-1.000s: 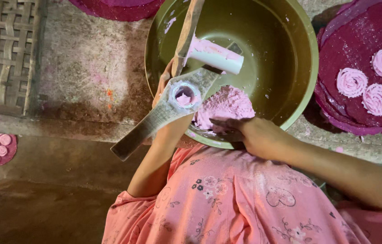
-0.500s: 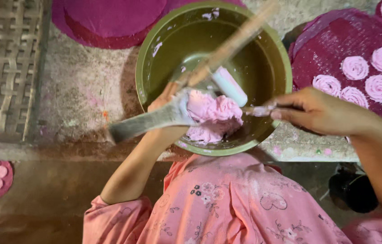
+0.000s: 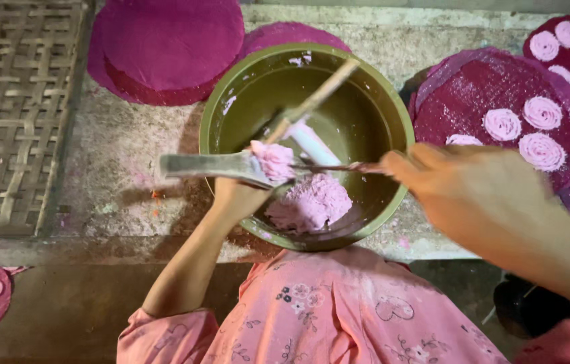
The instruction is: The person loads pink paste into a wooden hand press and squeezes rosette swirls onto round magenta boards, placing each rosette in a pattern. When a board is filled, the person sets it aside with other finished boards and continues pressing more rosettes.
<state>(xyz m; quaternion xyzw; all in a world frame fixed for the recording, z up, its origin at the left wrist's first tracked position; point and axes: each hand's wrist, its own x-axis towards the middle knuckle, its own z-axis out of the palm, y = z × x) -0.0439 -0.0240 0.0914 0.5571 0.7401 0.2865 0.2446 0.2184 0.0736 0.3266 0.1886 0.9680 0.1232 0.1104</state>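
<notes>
My left hand is clamped on a wooden press topped with pink dough, at the green bowl's 9 o'clock rim. My right hand, at 3 o'clock, pinches a thin stick toward it.

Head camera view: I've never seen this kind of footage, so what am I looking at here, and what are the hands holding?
There is no machine: the camera sits on a person's head, looking down at their bare hands. The left hand grips a flat metal press loaded with pink dough. The right hand, blurred, holds a thin tool toward it. Below sits a green bowl holding more dough and a white cylinder. Magenta round mats on the right carry pink spiral pieces; a woven mat lies left.
</notes>
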